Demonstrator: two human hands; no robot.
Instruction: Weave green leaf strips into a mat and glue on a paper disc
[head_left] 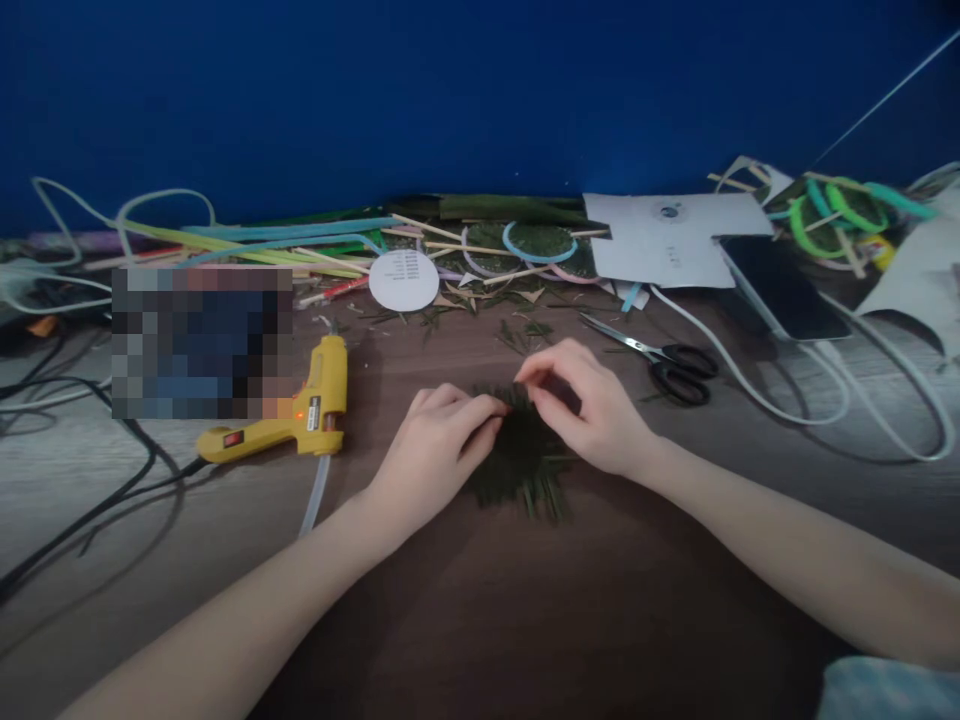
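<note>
A dark green, fringed bundle (523, 462) lies on the brown table between my hands, with needle-like strips sticking out at its lower and right edges. Its exact kind is hard to make out. My left hand (442, 440) pinches its upper left edge between thumb and fingers. Above its upper right side, my right hand (592, 410) has thumb and fingertips curled into a pinch; whatever is between them is too small to see. Beyond the right hand lie black-handled scissors (664, 362), blades pointing left. A yellow glue gun (319, 400) with a lit orange light rests left of my left hand.
Pipe cleaners (300, 232), wooden sticks and green scraps line the back against a blue panel (480, 90). A white round label (403, 280), white card (675, 240) and phone (784, 287) with a white cable (750, 385) lie there. Black cords (142, 440) cross the left.
</note>
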